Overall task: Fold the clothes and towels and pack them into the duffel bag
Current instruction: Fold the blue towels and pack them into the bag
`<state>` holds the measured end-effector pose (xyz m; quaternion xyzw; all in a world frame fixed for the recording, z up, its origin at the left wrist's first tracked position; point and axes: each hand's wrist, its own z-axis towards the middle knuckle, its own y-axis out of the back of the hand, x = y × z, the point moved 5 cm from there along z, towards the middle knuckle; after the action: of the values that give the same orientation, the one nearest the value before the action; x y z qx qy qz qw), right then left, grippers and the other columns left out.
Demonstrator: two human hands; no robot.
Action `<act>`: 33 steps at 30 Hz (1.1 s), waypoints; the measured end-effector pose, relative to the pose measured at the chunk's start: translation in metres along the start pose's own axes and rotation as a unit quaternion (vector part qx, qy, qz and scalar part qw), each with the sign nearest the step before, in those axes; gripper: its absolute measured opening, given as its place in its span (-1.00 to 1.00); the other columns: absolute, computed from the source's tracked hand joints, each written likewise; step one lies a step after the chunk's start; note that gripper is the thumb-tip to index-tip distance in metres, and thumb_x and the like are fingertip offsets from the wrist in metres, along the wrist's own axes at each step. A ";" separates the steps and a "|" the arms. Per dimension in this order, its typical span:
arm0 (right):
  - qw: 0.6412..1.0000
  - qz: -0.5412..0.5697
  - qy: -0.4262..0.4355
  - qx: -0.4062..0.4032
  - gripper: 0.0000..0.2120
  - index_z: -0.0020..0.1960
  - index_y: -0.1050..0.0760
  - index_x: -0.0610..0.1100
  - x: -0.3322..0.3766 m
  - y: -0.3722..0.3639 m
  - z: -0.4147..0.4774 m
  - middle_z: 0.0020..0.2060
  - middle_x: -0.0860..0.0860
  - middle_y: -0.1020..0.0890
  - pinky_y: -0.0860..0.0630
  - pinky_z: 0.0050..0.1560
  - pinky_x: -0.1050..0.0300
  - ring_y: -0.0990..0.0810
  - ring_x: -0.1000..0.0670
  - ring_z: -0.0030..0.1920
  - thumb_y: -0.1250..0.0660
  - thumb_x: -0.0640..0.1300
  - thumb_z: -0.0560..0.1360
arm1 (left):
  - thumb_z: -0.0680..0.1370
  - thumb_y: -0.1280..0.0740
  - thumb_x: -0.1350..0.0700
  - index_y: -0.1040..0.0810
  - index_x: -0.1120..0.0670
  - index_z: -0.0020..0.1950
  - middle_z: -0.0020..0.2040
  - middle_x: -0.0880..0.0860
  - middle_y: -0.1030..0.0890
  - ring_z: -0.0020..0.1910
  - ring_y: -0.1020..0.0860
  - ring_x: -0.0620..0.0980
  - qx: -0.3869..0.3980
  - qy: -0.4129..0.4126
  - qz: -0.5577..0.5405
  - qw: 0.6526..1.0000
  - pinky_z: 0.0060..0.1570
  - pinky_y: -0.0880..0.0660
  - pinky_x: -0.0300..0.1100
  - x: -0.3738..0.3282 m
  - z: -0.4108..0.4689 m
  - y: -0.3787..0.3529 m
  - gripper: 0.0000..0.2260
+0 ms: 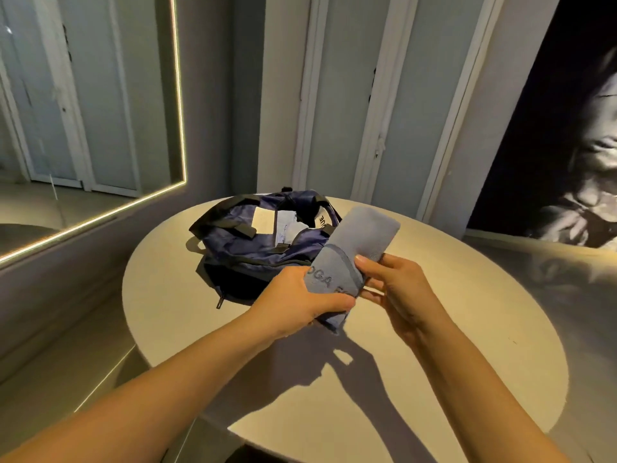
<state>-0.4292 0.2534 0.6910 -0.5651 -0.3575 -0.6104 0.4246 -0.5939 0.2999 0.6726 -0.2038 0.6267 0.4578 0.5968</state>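
A folded towel (362,240) of grey-blue cloth with a soft, fine nap makes a long narrow strip, rounded at its far end, with a stitched hem running across its lower part and dark letters reading "OGA". It is held in the air above the round counter (467,329), on the near right side of the duffel bag (233,243), its far end reaching over the bag's right end.

The left hand (300,297) grasps the towel's lower end, thumb across the top and fingers curled beneath. The right hand (397,289) pinches the towel's right edge, thumb pressed on the upper face and fingers behind it.

The bag is thin, slightly shiny navy fabric, slumped and creased, with black webbing straps and a white square patch. Its top gapes, and pale blue cloth (287,225) lies inside. The counter top is smooth, matte and pale, with the arms' shadows across it. A mirror (83,111) edged by a lit strip hangs on the left wall.
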 end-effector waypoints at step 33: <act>0.972 -0.230 -0.045 -0.029 -0.64 0.10 -0.46 -0.48 -0.083 0.050 0.119 -0.02 -0.47 -0.55 -0.41 -0.20 -0.09 -0.46 -0.13 -0.22 -0.39 -0.16 0.56 | 0.17 0.13 -0.77 0.10 -0.23 0.65 0.68 -0.12 0.13 0.64 0.19 -0.12 0.087 0.042 0.414 0.905 0.60 0.26 0.09 0.103 0.097 0.083 0.14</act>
<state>-0.3372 0.3529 0.6187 -0.5068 -0.4789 -0.6755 0.2397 -0.6266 0.4502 0.6166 0.1078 0.7165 0.5984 0.3419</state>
